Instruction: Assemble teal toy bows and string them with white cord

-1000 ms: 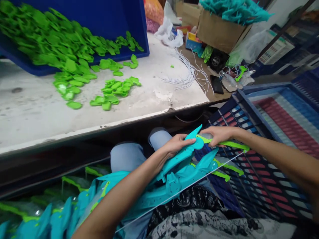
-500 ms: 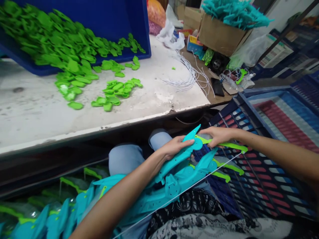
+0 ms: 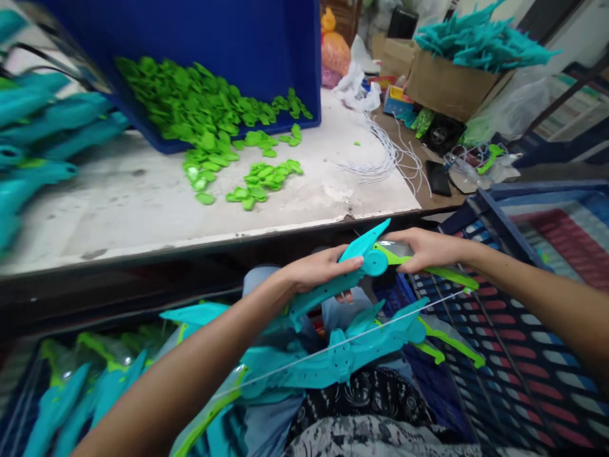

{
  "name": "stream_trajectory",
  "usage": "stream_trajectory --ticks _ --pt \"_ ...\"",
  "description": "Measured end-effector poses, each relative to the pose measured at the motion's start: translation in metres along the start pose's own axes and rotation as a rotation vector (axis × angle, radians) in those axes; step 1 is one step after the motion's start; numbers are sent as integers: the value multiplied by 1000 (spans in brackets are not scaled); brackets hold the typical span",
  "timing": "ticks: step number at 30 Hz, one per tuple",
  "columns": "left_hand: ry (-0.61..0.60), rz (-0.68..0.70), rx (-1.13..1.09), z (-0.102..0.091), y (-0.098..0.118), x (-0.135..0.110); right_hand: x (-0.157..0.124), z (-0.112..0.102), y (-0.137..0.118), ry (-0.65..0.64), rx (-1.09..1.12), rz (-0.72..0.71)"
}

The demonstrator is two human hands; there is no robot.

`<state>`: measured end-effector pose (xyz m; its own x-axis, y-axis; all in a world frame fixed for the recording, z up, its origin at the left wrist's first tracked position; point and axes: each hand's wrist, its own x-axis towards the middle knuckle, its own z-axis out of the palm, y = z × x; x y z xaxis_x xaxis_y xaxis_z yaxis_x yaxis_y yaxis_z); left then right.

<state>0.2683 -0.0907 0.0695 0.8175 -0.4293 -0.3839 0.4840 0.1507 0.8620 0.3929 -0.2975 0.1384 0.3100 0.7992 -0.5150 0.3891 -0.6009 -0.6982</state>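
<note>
Above my lap I hold a teal plastic toy bow piece point(image 3: 353, 270) with a lime-green limb point(image 3: 442, 274) at its right end. My left hand point(image 3: 314, 269) is closed round the teal body. Fingers of my right hand point(image 3: 425, 249) are wrapped over the joint where the green limb meets the teal part. More teal and green bow parts point(image 3: 342, 355) lie across my lap, with a white string point(image 3: 342, 343) stretched over them. Small green plastic pieces point(image 3: 259, 181) lie scattered on the white worktable point(image 3: 143, 209), spilling from a tilted blue bin point(image 3: 266, 38).
A blue slatted crate point(image 3: 514, 343) stands at my right. Teal bow parts fill a bin point(image 3: 71, 387) at lower left, and more pile up at the left edge point(image 3: 33, 139). White cords point(image 3: 385, 158), a dark phone point(image 3: 436, 178) and a cardboard box of teal parts point(image 3: 451, 82) sit at the table's far right.
The view has swung left, bringing the teal parts at the left edge into sight. Both hands have lifted the held bow piece slightly off the pile on my lap.
</note>
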Motion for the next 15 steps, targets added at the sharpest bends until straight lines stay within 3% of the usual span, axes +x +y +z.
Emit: stream_trajectory --ticks 3,6,8,11,13,15 --pt "-11 -40 141 -12 18 -37 7 -7 -20 43 -106 -157" --pt "98 -93 194 -21 36 -81 20 -10 -48 124 -260 -340" --pt "282 -171 135 -27 47 -117 34 -6 -70 183 -370 -481" --pt "670 -261 8 -33 54 -183 66 15 -106 220 -473 -696" --pt "866 -278 -8 -32 46 -235 93 37 -130 242 -511 -861" --pt "978 -321 42 -25 23 -288 116 63 -150 293 -543 -1035"
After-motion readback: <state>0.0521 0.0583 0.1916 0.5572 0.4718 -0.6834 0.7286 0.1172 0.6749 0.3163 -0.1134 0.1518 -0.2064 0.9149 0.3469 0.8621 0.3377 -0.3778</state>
